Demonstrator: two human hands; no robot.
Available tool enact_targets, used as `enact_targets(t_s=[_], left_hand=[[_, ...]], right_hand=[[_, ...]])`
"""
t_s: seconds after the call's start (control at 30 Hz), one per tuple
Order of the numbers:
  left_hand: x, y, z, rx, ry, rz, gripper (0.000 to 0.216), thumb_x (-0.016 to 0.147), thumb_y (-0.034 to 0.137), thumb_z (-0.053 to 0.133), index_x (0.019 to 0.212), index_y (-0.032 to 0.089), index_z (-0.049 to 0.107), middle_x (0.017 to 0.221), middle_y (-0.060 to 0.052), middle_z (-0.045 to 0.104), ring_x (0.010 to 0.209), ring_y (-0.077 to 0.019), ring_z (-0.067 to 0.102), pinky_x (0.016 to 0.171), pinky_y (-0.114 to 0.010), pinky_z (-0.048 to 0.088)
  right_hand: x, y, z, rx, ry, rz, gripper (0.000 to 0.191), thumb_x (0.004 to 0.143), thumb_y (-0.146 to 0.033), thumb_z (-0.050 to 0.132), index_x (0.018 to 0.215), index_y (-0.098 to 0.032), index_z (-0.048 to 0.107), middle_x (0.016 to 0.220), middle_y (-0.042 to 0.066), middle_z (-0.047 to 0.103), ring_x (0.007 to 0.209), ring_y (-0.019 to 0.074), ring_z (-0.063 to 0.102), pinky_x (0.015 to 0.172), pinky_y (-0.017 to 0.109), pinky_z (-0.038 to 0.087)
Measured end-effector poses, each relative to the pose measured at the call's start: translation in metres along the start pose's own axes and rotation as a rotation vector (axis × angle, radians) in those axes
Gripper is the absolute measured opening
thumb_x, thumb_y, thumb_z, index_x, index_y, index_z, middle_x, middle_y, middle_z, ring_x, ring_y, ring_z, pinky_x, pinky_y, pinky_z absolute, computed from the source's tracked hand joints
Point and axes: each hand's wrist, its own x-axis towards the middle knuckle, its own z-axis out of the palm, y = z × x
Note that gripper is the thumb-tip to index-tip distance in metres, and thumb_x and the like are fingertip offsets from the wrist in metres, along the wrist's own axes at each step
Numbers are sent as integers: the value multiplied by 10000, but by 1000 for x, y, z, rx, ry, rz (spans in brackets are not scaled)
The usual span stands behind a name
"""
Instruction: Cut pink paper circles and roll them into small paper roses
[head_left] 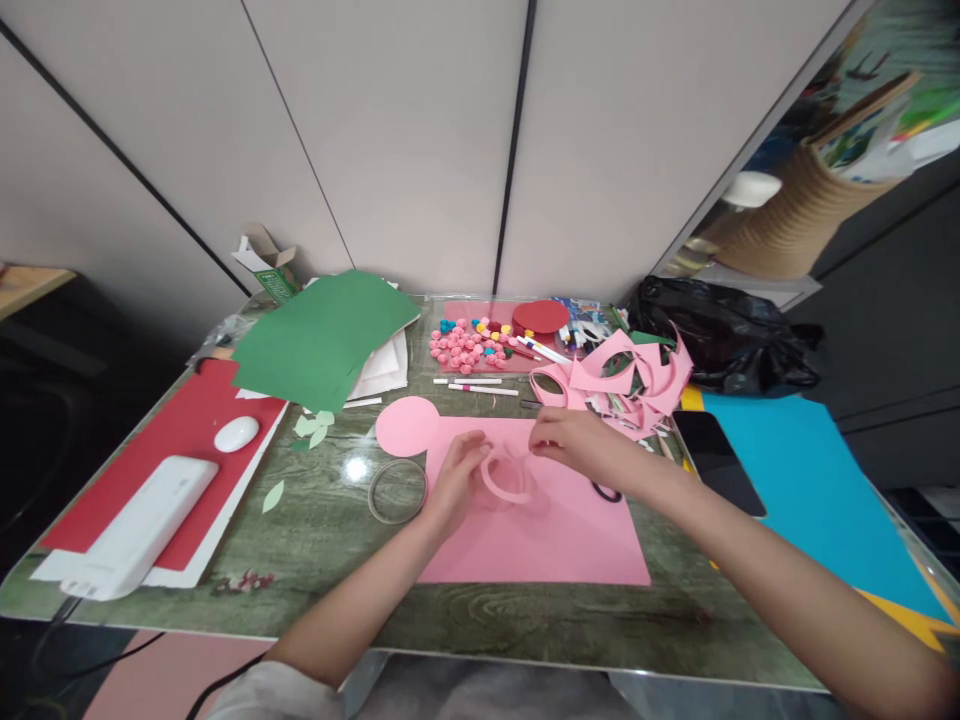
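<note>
A curled strip of pink paper (pixel 504 490) forms a loop above the pink sheet (pixel 540 545) at the middle of the table. My left hand (pixel 452 485) grips the loop's left side with thumb and fingers. On the other side, my right hand (pixel 574 440) is closed in a pinch near the loop's upper right; whatever lies between its fingertips is too blurred to make out. A pink paper circle (pixel 407 426) lies at the sheet's upper left corner. Below that circle is a roll of tape (pixel 373 502). Part of a dark handle (pixel 606 493) shows under my right forearm.
Pink paper scraps (pixel 604 372) are heaped behind my right hand. Pink balls (pixel 465 350) fill a clear tray at the back. Green sheets (pixel 322 340) and red paper (pixel 150 460) lie left; a phone (pixel 718 460) and blue paper (pixel 817 490) lie right. A black bag (pixel 727 335) stands back right.
</note>
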Motion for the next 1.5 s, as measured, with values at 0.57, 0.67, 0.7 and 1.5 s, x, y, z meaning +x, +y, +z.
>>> enact_targets(t_s=[0.57, 0.67, 0.7, 1.5], left_hand=[[-13, 13, 8, -209, -312, -505, 283, 841, 328, 488, 787, 87, 627, 678, -73, 640, 667, -163, 608, 654, -264, 446], [-13, 14, 5, -147, -282, -480, 188, 789, 249, 558, 851, 90, 637, 734, -74, 657, 673, -157, 599, 650, -267, 439], [-15, 15, 5, -127, -270, -455, 161, 755, 194, 591, 874, 97, 637, 765, -70, 663, 685, -154, 597, 657, -267, 438], [-25, 12, 19, 293, -247, 7, 445, 698, 185, 672, 1135, 186, 587, 1245, -88, 558, 1162, -230, 484, 964, -307, 356]], right_hand=[[-4, -23, 24, -311, 159, -780, 308, 895, -121, 373, 1128, -142, 572, 1085, 100, 631, 982, 172, 583, 884, 309, 443], [-19, -15, 27, 18, 322, -471, 283, 902, -201, 441, 1138, -287, 571, 1103, 12, 647, 1015, 153, 584, 881, 302, 470], [-25, -12, 29, 58, 387, -356, 302, 907, -207, 433, 1168, -302, 551, 1120, 18, 638, 1042, 164, 574, 885, 321, 472], [-35, -10, 101, 1408, 422, 717, 368, 632, -374, 741, 909, -154, 640, 731, 39, 690, 649, 163, 627, 619, 283, 497]])
